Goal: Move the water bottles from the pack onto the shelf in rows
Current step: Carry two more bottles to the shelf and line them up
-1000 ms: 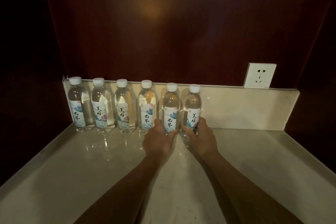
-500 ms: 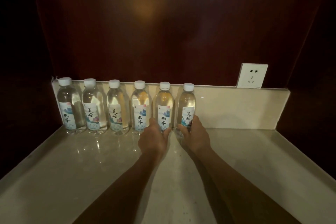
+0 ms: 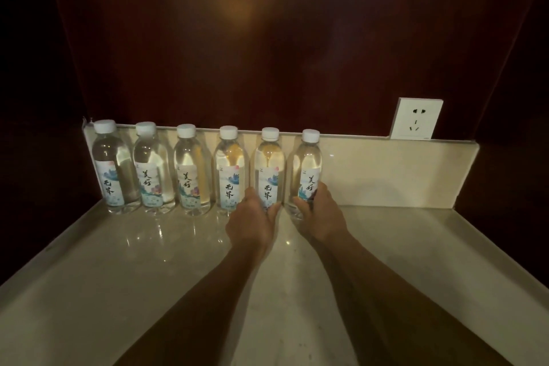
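Several clear water bottles with white caps and printed labels stand upright in one row along the back lip of the pale stone shelf (image 3: 118, 261). My left hand (image 3: 252, 220) wraps the base of the fifth bottle (image 3: 269, 163). My right hand (image 3: 322, 214) wraps the base of the sixth bottle (image 3: 307, 169), the last on the right. Both held bottles stand on the shelf, close to each other. The other bottles (image 3: 190, 169) to the left stand untouched. No pack is in view.
A dark red wooden wall rises behind the shelf. A white wall socket (image 3: 416, 119) sits above the back lip at the right. Raised edges border the shelf on the left and right. Bare shelf stretches right of the last bottle.
The view has shifted slightly. Both hands remain at the bases of the two rightmost bottles, which stand in about the same spot in the row.
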{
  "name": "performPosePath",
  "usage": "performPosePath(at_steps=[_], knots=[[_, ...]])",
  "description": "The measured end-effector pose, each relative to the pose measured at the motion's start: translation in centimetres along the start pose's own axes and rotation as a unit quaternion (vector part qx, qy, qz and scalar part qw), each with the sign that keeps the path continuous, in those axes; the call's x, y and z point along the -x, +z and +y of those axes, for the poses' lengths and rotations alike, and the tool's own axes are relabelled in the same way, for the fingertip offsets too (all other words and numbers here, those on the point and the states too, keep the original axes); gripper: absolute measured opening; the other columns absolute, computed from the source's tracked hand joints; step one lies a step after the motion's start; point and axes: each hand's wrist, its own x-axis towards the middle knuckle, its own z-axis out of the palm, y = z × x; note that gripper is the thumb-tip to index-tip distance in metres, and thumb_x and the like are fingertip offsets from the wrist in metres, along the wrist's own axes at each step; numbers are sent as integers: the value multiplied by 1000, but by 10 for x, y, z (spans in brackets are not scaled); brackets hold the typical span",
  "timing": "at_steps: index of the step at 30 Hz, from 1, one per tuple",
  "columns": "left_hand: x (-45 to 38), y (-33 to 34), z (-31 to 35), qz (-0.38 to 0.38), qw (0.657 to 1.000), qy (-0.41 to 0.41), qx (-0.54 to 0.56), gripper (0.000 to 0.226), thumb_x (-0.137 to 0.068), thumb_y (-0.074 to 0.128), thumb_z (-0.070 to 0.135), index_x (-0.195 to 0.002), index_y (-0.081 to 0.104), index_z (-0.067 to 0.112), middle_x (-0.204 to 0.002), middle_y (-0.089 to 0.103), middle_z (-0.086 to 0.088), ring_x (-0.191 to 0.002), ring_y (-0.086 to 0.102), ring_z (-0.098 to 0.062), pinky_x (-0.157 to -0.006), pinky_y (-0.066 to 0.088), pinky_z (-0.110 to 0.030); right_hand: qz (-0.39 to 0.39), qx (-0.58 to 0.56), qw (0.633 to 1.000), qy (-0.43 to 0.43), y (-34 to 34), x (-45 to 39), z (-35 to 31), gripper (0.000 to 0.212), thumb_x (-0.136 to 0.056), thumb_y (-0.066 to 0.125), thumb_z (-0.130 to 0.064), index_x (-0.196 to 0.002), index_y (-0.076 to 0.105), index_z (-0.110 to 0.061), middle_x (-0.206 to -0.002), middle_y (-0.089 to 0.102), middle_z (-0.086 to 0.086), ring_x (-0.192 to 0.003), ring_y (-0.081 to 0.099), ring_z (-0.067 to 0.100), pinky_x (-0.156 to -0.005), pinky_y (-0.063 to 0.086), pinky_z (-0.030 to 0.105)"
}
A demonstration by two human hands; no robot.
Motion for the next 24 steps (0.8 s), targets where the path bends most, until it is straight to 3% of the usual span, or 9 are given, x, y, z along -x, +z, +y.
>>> performPosePath(at_steps=[3,7,11,14,17,24], knots=[[1,-1,0,0,1000,-2,0,39,-92,64,48,-110,49,17,-87,62,1,-83,66,-23,-63,40,-29,-5,-8,1000,-2,1,-1,2,54,-90,67,-42,-131,45,-16,-120,63,3,-99,64,20,-81,54,35],[2,-2,1,1,1000,-11,-8,43,-92,65,49,-113,50,16,-96,69,-5,-91,68,-27,-66,40,-31,12,4,1000,-1,4,2,4,46,-94,62,-43,-128,45,-17,-122,64,3,-100,65,22,-83,55,39],[2,-2,2,7,1000,-19,-7,43,-91,65,50,-115,50,16,-98,70,-4,-93,69,-26,-66,38,-30,33,37,999,-8,8,2,8,42,-95,57,-47,-122,46,-17,-119,64,4,-97,65,23,-73,44,31],[2,0,1,7,1000,-24,-4,44,-91,65,50,-117,51,17,-101,70,-4,-96,68,-27,-68,38,-30,41,49,998,-13,10,3,8,42,-95,57,-49,-120,46,-17,-118,64,4,-95,65,22,-75,51,36],[3,1,0,13,1000,-24,2,43,-90,66,50,-117,51,18,-101,70,-3,-95,68,-25,-67,38,-30,41,52,998,-17,11,4,9,42,-95,58,-48,-120,46,-16,-119,63,4,-97,66,22,-80,56,39],[3,3,-2,21,999,-19,21,43,-91,67,47,-117,53,17,-99,68,-2,-83,57,-15,-68,37,-29,42,51,998,-13,13,4,10,45,-94,60,-49,-123,45,-18,-121,62,3,-98,65,20,-75,54,32]])
